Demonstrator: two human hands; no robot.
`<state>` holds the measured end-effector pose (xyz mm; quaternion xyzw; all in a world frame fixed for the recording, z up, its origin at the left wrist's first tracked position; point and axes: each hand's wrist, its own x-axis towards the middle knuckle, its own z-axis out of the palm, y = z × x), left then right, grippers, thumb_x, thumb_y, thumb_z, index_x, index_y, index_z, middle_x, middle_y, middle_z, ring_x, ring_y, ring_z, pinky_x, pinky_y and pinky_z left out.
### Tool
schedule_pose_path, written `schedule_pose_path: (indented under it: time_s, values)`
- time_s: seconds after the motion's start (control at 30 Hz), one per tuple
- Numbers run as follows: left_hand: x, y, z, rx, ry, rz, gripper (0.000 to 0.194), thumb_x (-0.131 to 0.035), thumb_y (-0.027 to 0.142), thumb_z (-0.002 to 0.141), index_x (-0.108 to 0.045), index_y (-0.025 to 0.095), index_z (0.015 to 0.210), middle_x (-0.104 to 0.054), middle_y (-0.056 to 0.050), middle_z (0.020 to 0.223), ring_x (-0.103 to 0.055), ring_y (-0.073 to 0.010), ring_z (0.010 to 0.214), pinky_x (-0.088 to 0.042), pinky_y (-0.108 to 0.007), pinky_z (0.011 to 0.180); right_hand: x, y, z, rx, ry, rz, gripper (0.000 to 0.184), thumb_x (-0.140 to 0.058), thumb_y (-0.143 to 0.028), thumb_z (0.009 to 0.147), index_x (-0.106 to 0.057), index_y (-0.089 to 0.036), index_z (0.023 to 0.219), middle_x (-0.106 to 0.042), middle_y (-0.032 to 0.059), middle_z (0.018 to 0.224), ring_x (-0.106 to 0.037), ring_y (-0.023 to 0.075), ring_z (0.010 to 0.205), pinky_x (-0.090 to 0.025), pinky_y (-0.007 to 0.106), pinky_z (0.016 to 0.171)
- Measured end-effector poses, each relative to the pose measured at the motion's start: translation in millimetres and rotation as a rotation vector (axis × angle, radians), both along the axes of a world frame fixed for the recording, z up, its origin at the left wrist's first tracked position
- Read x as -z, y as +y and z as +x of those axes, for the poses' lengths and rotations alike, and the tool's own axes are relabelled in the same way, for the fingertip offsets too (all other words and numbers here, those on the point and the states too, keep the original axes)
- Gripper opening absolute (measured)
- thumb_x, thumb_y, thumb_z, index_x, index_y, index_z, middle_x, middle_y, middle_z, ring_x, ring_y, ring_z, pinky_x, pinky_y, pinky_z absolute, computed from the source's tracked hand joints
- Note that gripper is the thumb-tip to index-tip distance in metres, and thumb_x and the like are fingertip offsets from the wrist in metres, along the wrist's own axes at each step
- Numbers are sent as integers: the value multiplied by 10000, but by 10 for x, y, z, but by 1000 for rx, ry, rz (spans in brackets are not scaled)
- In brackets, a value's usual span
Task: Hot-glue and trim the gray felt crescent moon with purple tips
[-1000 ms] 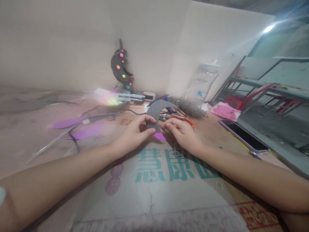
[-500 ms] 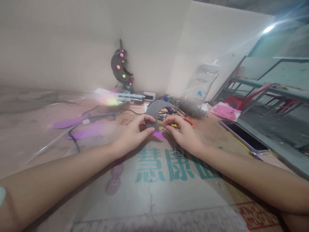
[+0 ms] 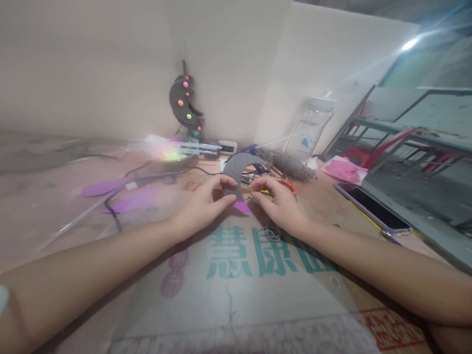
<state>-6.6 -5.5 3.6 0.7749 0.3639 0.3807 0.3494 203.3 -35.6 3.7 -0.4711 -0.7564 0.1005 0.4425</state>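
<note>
My left hand (image 3: pixel 208 199) pinches the lower end of a crescent (image 3: pixel 236 169) wound in grey yarn. A bare purple tip (image 3: pixel 242 206) of the crescent shows below the winding. Just to the right, my right hand (image 3: pixel 277 200) is closed in a pinch on a thin strand of grey yarn, partly hidden by the fingers. Below that hand lies a small loose coil of the grey yarn (image 3: pixel 273 233). Behind the hands are orange-handled scissors (image 3: pixel 288 186), partly covered by the right hand.
A finished grey crescent with coloured pompoms (image 3: pixel 179 103) leans on the wall. Behind the hands lie a grey yarn skein (image 3: pixel 295 166) and a clear bottle (image 3: pixel 311 125). A phone (image 3: pixel 372 206) is at right, purple pieces (image 3: pixel 134 200) at left. Printed sheeting (image 3: pixel 236 305) covers the front.
</note>
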Motion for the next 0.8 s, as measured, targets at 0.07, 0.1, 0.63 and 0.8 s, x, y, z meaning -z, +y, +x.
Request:
schedule_pose_path:
  time_s: [0.07,0.1,0.63,0.8]
  values:
    - [6,8,1,0,-2,5,245,-601,286,854,-592,203,1085,-579,2,797,-561,-161,761,-409,-282,663,6,6,5,10,-9,21,94,-566,-122,850,-586,-205,890,-597,16,850,-579,167,824,-464,301,757]
    - [7,11,2,-2,-4,6,245,-601,288,854,-593,203,1084,-579,3,794,-560,-160,757,-409,-282,661,11,11,9,11,-10,32,103,-561,-110,845,-580,-205,878,-584,13,843,-570,165,814,-457,300,756]
    - [15,-2,-2,24,15,21,232,-599,281,862,-592,212,1083,-581,8,819,-544,-145,732,-411,-283,682,5,-4,13,-43,-106,62,256,-447,-5,738,-525,-216,860,-464,-17,745,-468,161,713,-380,285,671]
    - [-4,-19,1,44,2,27,215,-600,266,856,-596,207,1063,-594,-1,852,-555,-148,756,-422,-278,682,19,13,20,0,-56,37,231,-458,-30,782,-550,-213,889,-473,-13,752,-492,160,728,-412,290,690]
